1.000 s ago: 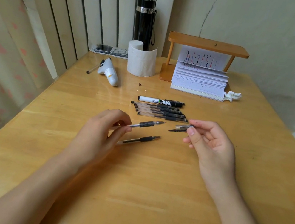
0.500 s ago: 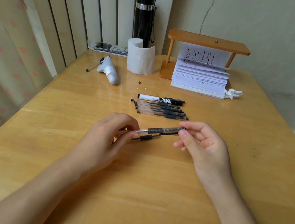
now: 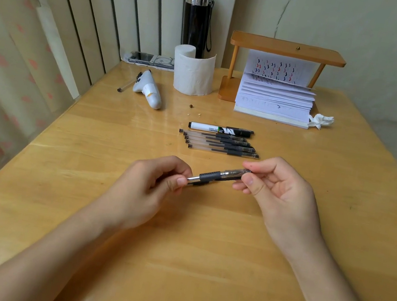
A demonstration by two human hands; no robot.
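A clear gel pen (image 3: 216, 176) with a black grip is held above the wooden table (image 3: 202, 244), between both hands. My left hand (image 3: 143, 188) pinches its barrel end with thumb and fingers. My right hand (image 3: 280, 194) pinches the clear cap (image 3: 237, 173), which sits over the pen's tip. A second uncapped pen lies just under the held one, mostly hidden by it and my left hand. Behind them lies a neat row of several capped gel pens (image 3: 219, 144) and a black-and-white marker (image 3: 221, 129).
At the back stand a paper roll (image 3: 193, 73), a black flask (image 3: 196, 14), a wooden stand (image 3: 287, 49) over a stack of marked paper (image 3: 275, 97), a crumpled tissue (image 3: 320, 120) and a white handheld device (image 3: 148, 88). A phone (image 3: 142, 57) lies by the blinds.
My right hand brought the cap leftward onto the tip of the pen in my left hand. The two hands have drawn together; the cap now covers the tip.
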